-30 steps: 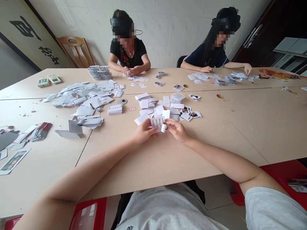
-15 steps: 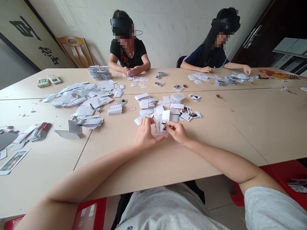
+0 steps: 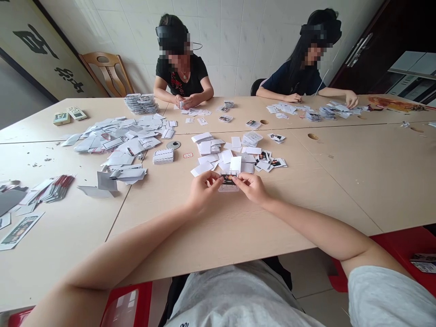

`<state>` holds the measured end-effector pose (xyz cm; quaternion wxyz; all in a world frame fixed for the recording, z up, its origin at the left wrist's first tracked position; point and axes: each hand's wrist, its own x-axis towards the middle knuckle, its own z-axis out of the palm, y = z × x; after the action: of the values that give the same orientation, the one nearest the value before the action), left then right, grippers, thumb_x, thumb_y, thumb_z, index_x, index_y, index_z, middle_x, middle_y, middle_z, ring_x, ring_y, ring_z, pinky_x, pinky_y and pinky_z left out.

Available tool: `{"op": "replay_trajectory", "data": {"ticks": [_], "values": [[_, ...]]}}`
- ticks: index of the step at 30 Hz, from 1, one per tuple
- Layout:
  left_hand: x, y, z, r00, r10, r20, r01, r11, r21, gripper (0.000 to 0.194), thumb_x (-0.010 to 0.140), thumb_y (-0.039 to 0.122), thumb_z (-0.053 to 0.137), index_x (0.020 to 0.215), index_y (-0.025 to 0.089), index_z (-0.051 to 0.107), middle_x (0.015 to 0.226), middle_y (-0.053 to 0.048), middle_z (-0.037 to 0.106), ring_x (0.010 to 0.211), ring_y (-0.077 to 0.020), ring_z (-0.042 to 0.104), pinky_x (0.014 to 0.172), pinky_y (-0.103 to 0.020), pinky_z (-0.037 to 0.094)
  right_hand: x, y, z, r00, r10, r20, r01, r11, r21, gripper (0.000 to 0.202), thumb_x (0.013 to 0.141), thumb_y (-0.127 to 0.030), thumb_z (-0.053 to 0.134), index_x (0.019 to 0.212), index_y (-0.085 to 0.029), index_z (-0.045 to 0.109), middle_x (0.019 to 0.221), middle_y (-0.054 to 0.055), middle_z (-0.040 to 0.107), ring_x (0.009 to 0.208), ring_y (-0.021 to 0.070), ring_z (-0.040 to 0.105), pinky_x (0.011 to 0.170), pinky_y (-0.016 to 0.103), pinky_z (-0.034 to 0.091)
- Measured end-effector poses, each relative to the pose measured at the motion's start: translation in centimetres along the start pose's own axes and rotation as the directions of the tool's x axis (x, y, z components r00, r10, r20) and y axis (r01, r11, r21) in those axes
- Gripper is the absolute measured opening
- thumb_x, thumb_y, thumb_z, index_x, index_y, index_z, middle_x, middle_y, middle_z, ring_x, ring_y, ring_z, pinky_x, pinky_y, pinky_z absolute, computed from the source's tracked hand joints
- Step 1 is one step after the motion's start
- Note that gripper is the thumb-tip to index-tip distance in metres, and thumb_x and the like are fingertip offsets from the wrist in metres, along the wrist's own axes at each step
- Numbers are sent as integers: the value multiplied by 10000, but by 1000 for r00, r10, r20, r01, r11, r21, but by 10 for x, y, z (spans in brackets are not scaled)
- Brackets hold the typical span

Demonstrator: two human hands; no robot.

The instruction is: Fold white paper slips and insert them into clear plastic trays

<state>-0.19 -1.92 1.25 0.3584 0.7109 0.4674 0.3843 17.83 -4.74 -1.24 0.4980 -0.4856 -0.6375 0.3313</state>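
A small dark printed card is pinched by its two sides between my hands. My left hand is closed, its thumb on the card's left end. On the opposite end, the thumb and fingers of my right hand are closed too. A clear plastic case shows just below and behind the card; how it is supported I cannot make out. Right beyond my fingers lie loose white cards and several photo cards.
A big heap of white paper pieces spreads to the left, beside a neat card stack and a round grey disc. Two co-workers sit across the table, which has cable holes. Red stools stand below.
The dark card now lies flat across the clear case with both hands on it. My left hand has shifted its grip from the case's edge to the card.
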Motion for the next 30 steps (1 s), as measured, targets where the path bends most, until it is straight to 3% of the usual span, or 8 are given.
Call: {"op": "replay_trajectory", "data": {"ticks": [6, 12, 21, 30], "values": [[2, -2, 3, 994, -111, 9, 111, 974, -198, 292, 704, 446, 661, 770, 162, 661, 627, -5, 579, 542, -99, 444, 504, -235, 326, 0, 1, 0, 1000, 19, -11, -19, 1000, -8, 431, 806, -519, 517, 559, -180, 416, 511, -42, 322, 470, 80, 282, 435, 236, 216], [4, -8, 4, 987, -152, 43, 158, 940, -301, 316, 701, 460, 671, 791, 157, 654, 711, -37, 635, 620, -128, 534, 561, -245, 392, 0, 1, -1, 1000, 8, -19, -8, 1000, -15, 408, 818, -473, 528, 561, -175, 423, 507, -46, 320, 471, 76, 277, 437, 235, 205], [5, -8, 7, 989, -146, -6, 138, 948, -285, 310, 693, 464, 668, 751, 162, 630, 713, -21, 626, 585, -114, 525, 515, -225, 377, 0, 1, -1, 999, 29, -17, -30, 999, -25, 440, 808, -518, 517, 547, -178, 416, 500, -46, 290, 467, 80, 265, 434, 241, 200], [3, -11, 13, 992, -123, -40, 106, 949, -298, 304, 664, 434, 686, 707, 150, 588, 769, -32, 615, 626, -122, 554, 524, -224, 421, 1, 6, 0, 999, -9, -51, 8, 999, -32, 422, 810, -504, 514, 551, -179, 440, 550, -23, 384, 504, 99, 360, 477, 243, 287]]}}
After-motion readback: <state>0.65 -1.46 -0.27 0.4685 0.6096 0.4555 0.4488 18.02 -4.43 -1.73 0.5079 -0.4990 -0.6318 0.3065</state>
